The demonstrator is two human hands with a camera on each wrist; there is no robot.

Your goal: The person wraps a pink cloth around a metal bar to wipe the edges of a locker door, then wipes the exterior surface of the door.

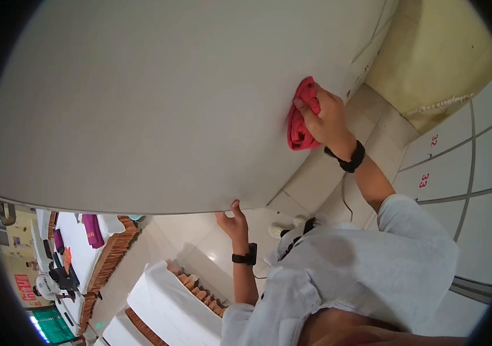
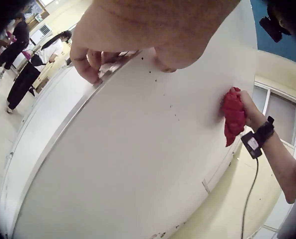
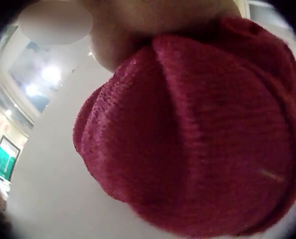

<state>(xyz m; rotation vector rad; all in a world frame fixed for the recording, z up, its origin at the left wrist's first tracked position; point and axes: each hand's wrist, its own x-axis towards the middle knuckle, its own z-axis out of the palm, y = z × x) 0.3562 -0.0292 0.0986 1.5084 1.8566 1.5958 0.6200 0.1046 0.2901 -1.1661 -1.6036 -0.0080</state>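
A folded red cloth (image 1: 302, 118) is gripped in my right hand (image 1: 331, 118) and lies against the face of a large white panel (image 1: 142, 104). Up close in the right wrist view, the thick folds of the cloth (image 3: 188, 134) hide most of the fingers. My left hand (image 1: 234, 224) holds the near edge of the panel. In the left wrist view, the fingers of the left hand (image 2: 143, 30) curl over that edge while the thumb lies on the face. Small dark specks (image 2: 170, 105) mark the surface below the thumb.
White lockers (image 1: 442, 173) with red numbers stand at the right. Tiled floor (image 1: 200, 248) lies below. Beds with white covers (image 1: 168, 305) and brown frills are at the lower left. Other people (image 2: 31, 69) stand beyond the panel's edge. A cable (image 2: 250, 199) hangs from the right wrist.
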